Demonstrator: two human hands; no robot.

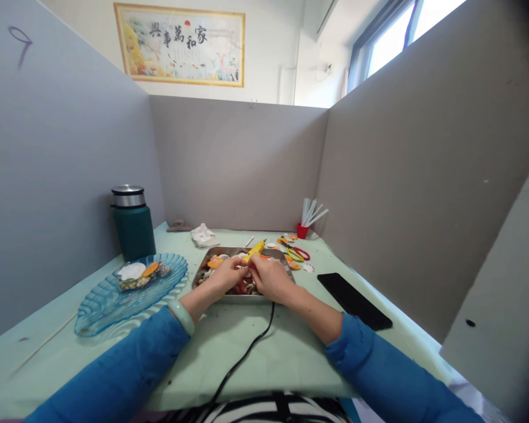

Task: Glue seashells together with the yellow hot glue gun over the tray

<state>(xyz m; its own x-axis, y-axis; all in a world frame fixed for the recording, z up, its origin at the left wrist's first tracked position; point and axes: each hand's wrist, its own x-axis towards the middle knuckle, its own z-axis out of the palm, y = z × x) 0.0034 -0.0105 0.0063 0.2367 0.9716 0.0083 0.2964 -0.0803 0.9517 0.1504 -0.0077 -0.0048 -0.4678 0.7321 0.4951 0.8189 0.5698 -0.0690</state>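
Observation:
Over the metal tray (223, 298), my left hand (227, 276) and my right hand (270, 278) meet with fingertips pinched together. What they hold between them is too small and covered to name. Behind my fingers, a yellow glue gun (256, 248) lies in the tray, nozzle pointing up and right. Orange-and-white flat pieces (215, 261) and shell-like bits fill the tray's left part. My hands hide much of the tray's middle. A black cord (247, 353) runs from the tray's front edge toward me.
At left, a blue shell-shaped plate (127, 314) bears white and orange pieces, near a green thermos (134, 232). Behind lies a crumpled tissue (204, 235). Rightward are red-and-yellow-handled scissors (296, 252), a red cup (302, 231) of white sticks and a black slab (355, 301). Grey partitions enclose the table.

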